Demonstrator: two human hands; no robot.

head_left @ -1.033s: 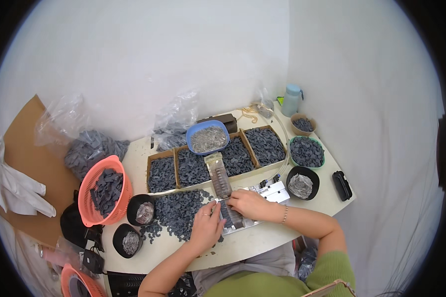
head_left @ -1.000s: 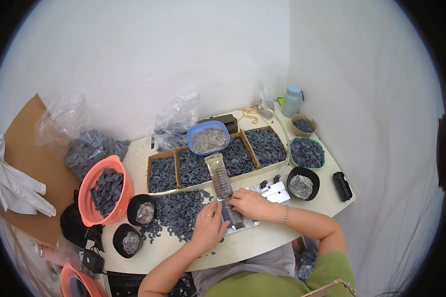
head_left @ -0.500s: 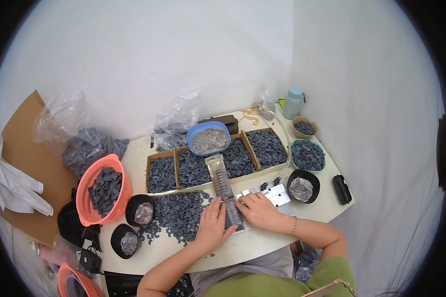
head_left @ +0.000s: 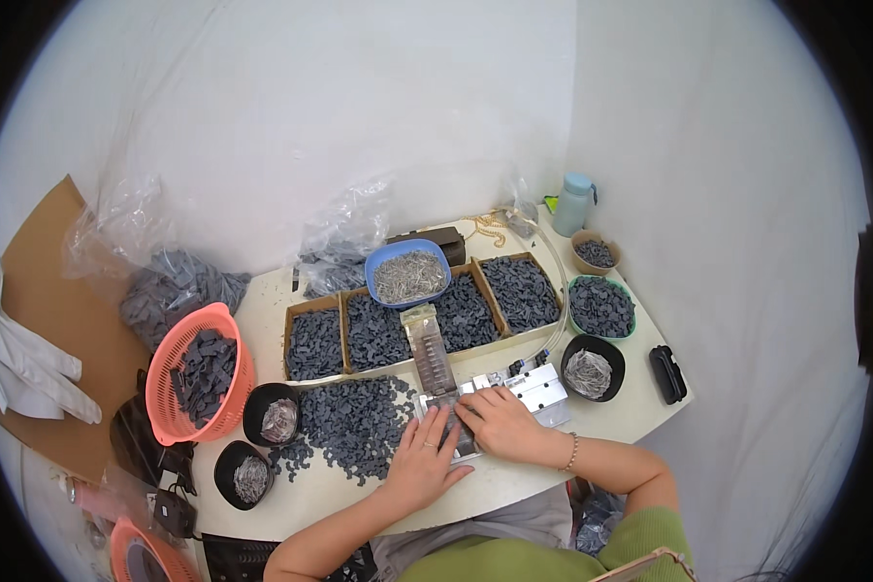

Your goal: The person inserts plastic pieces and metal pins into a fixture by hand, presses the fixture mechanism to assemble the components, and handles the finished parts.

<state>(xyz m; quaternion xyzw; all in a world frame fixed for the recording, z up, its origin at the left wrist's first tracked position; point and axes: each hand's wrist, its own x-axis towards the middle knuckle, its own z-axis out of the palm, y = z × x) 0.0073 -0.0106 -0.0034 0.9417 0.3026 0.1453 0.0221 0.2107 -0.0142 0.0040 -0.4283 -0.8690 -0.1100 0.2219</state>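
Observation:
A clear slotted strip [head_left: 431, 354] slopes from the boxes down to a silver metal fixture [head_left: 538, 390] near the table's front. My left hand [head_left: 422, 464] lies over the left side of the fixture's slotted bed, fingers stretched and thumb apart. From the right, my right hand [head_left: 504, 425] rests on the same bed, its fingers bent and spread, the tips close to my left fingertips. Any small part under the fingertips is hidden. Just left of my left hand spreads a loose pile of small dark grey pieces [head_left: 349, 422].
Behind stand divided cardboard boxes [head_left: 344, 335] of grey pieces, with a blue basin [head_left: 444, 286] of metal pins on their edge. Black bowls [head_left: 252, 412] [head_left: 619, 364] flank the work area. An orange basket [head_left: 247, 378] stands left, a blue bottle [head_left: 572, 206] back right.
My left hand has shifted slightly right and its fingers now cover more of the slotted bed. My right fingers have drawn in closer to the left ones.

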